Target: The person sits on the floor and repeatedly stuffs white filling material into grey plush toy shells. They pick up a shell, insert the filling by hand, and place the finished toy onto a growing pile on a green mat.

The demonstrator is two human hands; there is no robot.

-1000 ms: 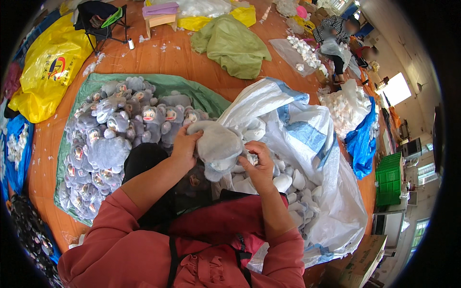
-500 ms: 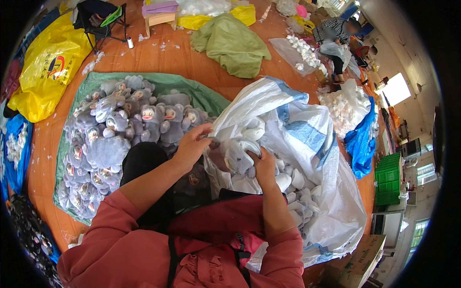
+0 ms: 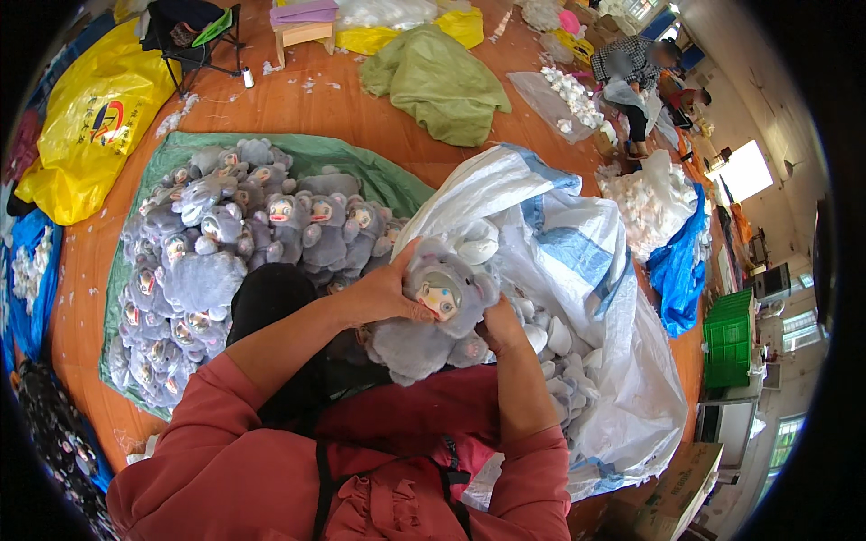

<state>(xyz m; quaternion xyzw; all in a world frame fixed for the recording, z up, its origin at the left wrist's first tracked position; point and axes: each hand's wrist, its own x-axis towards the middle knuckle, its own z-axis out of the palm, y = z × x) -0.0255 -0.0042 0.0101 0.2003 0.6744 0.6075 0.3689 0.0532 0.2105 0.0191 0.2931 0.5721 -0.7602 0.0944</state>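
I hold a grey plush doll (image 3: 424, 316) with a round pale face in front of me, face up. My left hand (image 3: 383, 290) grips its head from the left. My right hand (image 3: 502, 325) holds its right side, near an arm. The doll sits over the mouth of a large white and blue woven sack (image 3: 577, 270) that holds several more grey and white plush pieces (image 3: 555, 361). To my left, a pile of the same grey dolls (image 3: 225, 252) lies on a green sheet (image 3: 361, 171).
Orange floor (image 3: 316, 99) all around. A yellow bag (image 3: 90, 126) lies far left, an olive cloth (image 3: 442, 81) at the back, a folding stool (image 3: 194, 32) and a small wooden bench (image 3: 302, 22) beyond. Another person (image 3: 631, 72) sits at the back right near white stuffing and a blue bag (image 3: 681, 270). A green crate (image 3: 729, 338) stands right.
The doll has been turned in my hands: a second ago its pale back faced up, now its face shows. My left hand moved onto its head.
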